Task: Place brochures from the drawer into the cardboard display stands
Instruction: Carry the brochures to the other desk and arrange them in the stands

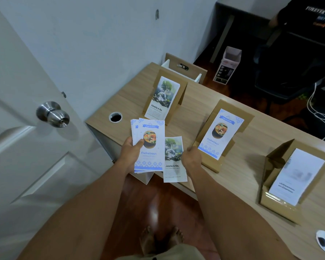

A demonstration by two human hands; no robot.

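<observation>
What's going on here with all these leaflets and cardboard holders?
A person is sorting brochures into three cardboard stands on a wooden desk. The left hand holds a stack of blue food brochures; the right hand holds a tree-and-globe brochure. The far stand already shows that tree design, the middle stand the food design, and the near stand a white leaflet. A drawer stands open behind the desk.

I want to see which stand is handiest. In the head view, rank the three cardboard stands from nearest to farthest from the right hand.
1. Middle stand, food brochure, just beside the right hand.
2. Far stand, tree brochure, near the open drawer.
3. Right-end stand, white brochure.
</observation>
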